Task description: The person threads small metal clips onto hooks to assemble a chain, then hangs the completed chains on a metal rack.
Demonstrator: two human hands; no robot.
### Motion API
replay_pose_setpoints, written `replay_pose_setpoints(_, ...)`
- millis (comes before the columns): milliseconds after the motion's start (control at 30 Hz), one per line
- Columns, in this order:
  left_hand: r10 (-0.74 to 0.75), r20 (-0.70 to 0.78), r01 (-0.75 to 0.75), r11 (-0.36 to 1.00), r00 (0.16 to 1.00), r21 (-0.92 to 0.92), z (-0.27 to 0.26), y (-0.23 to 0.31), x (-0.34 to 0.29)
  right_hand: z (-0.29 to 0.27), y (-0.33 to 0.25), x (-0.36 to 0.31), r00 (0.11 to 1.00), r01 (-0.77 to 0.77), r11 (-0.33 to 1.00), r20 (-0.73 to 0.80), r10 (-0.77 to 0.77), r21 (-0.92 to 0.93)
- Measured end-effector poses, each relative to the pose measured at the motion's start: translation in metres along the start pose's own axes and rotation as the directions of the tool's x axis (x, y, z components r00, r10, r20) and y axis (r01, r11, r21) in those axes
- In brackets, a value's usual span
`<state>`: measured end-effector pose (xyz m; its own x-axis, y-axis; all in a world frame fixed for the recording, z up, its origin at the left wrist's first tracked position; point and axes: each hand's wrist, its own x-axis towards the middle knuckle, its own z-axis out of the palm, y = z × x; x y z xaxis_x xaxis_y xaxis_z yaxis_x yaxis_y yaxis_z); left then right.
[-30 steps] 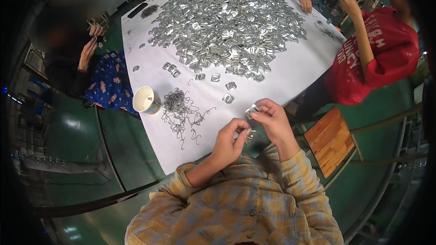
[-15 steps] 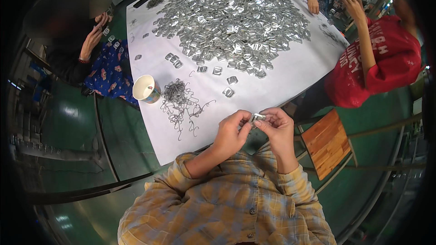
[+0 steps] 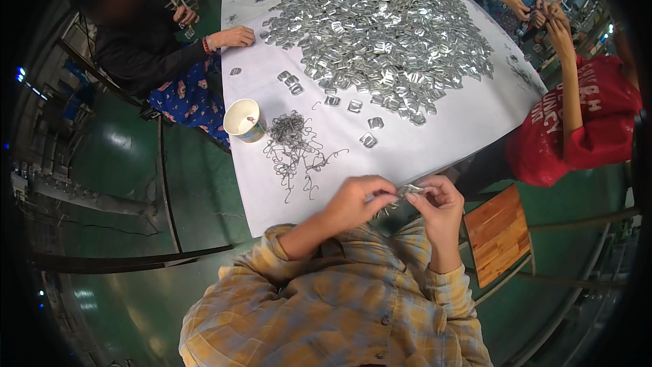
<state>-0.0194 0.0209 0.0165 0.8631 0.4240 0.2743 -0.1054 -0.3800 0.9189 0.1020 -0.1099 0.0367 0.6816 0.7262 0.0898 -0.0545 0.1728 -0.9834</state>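
Note:
My right hand pinches a small silvery metal buckle between thumb and fingers, just off the table's near edge. Beside it my left hand is closed, thumb and forefinger pressed together at the buckle's left side; what they grip is too small to make out. A few shiny metal bits show below the fingers, partly hidden. On the table to the left lies a tangle of thin wire hooks. Two loose buckles lie beyond my hands, in front of a large heap of buckles.
A paper cup stands near the table's left edge. The white-covered table ends just before my body. A wooden stool is at the right. Co-workers sit left and right; one person's hand rests on the table's left edge.
The view has shifted, so the table sits further right. My left fingers have drawn slightly off the buckle. The left co-worker's hand has come down onto the table.

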Motion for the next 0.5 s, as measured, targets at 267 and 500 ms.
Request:
replay_pose_setpoints(267, 0.007, -0.065, 0.053, 0.497, 0.998, 0.866, -0.104, -0.081, 0.018, -0.004, 0.0, -0.002, 0.998, 0.06, 0.996, -0.02, -0.061, -0.061)
replay_pose_setpoints(500, -0.087, 0.235, -0.211, 0.226, 0.968, 0.951, -0.106, -0.089, 0.033, -0.004, 0.003, -0.002, 0.996, 0.067, 0.992, -0.048, -0.073, -0.109)
